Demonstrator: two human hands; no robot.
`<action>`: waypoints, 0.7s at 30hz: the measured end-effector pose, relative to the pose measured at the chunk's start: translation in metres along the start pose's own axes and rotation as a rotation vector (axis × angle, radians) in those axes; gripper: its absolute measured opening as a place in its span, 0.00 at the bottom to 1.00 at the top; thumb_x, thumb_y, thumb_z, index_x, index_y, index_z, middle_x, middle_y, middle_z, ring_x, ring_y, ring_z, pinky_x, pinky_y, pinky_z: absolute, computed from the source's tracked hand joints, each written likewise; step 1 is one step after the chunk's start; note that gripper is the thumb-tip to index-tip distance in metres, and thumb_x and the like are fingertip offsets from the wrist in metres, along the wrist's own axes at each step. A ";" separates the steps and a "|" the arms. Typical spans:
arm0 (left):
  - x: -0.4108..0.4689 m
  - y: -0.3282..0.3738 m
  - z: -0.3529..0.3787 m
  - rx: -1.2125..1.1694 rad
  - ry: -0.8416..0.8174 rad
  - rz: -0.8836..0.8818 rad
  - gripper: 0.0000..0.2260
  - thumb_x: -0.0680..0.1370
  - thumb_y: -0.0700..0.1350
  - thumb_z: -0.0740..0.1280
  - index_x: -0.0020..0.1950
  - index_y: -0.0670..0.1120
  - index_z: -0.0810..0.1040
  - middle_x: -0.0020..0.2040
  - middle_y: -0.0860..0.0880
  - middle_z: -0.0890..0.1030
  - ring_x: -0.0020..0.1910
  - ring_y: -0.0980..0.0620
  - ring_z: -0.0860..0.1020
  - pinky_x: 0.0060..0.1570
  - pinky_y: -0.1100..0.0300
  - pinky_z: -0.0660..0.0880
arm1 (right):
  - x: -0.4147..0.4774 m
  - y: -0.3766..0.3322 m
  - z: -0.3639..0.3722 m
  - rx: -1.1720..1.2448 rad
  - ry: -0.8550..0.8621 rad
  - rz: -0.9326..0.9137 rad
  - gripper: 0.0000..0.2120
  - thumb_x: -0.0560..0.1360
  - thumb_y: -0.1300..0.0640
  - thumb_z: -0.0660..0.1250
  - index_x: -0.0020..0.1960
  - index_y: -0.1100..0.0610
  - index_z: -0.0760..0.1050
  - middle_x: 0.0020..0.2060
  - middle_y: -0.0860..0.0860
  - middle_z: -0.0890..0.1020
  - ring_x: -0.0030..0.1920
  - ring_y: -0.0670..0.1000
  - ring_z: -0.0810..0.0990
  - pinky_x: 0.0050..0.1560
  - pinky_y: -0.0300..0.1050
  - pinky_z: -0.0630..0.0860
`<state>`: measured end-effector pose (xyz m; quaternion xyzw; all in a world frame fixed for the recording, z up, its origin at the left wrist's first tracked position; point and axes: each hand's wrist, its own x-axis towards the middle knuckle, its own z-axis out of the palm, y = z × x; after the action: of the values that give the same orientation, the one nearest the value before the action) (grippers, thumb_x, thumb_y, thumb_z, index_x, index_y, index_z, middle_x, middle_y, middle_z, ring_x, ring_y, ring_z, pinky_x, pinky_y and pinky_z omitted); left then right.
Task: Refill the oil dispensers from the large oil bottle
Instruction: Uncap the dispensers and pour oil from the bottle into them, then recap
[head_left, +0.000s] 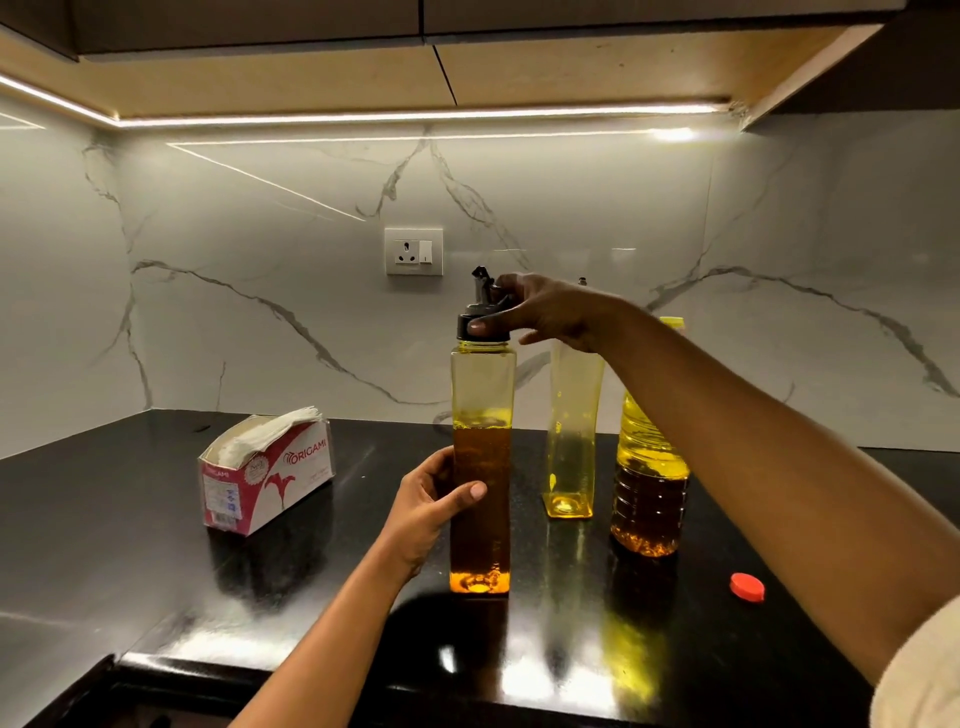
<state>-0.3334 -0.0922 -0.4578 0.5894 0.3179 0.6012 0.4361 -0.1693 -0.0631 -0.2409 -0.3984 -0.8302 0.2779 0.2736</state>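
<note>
On counter (130, 519), L hand (431, 499) grip round dispenser (480, 395), R hand (540, 312) grip pinching its cap (463, 326)

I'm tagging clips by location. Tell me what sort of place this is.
Most likely a home kitchen: a dark polished countertop under wall cabinets with strip lighting, a marble-look backsplash with a wall socket, and an oil dispenser beside a large oil bottle.
</note>
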 end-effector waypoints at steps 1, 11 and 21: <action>0.000 0.000 0.000 -0.001 0.001 0.000 0.39 0.56 0.59 0.82 0.62 0.45 0.76 0.55 0.44 0.84 0.55 0.46 0.82 0.49 0.59 0.79 | -0.001 -0.003 0.005 -0.067 0.026 0.016 0.29 0.72 0.47 0.69 0.68 0.54 0.63 0.65 0.56 0.71 0.65 0.56 0.69 0.63 0.53 0.70; 0.000 0.000 0.000 0.004 0.010 0.001 0.39 0.56 0.60 0.82 0.62 0.45 0.76 0.54 0.44 0.84 0.55 0.46 0.82 0.49 0.59 0.79 | 0.003 0.004 -0.013 0.095 -0.139 -0.068 0.21 0.74 0.60 0.68 0.67 0.55 0.70 0.63 0.52 0.75 0.66 0.53 0.69 0.70 0.56 0.61; 0.000 0.000 0.000 0.005 0.000 0.001 0.38 0.56 0.59 0.82 0.62 0.45 0.77 0.55 0.44 0.83 0.55 0.46 0.82 0.50 0.59 0.79 | -0.005 0.003 -0.009 0.257 -0.137 0.000 0.42 0.69 0.42 0.64 0.77 0.54 0.51 0.75 0.51 0.58 0.75 0.53 0.55 0.72 0.60 0.53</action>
<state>-0.3337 -0.0919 -0.4578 0.5905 0.3189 0.6007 0.4345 -0.1589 -0.0636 -0.2375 -0.3404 -0.8044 0.4084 0.2651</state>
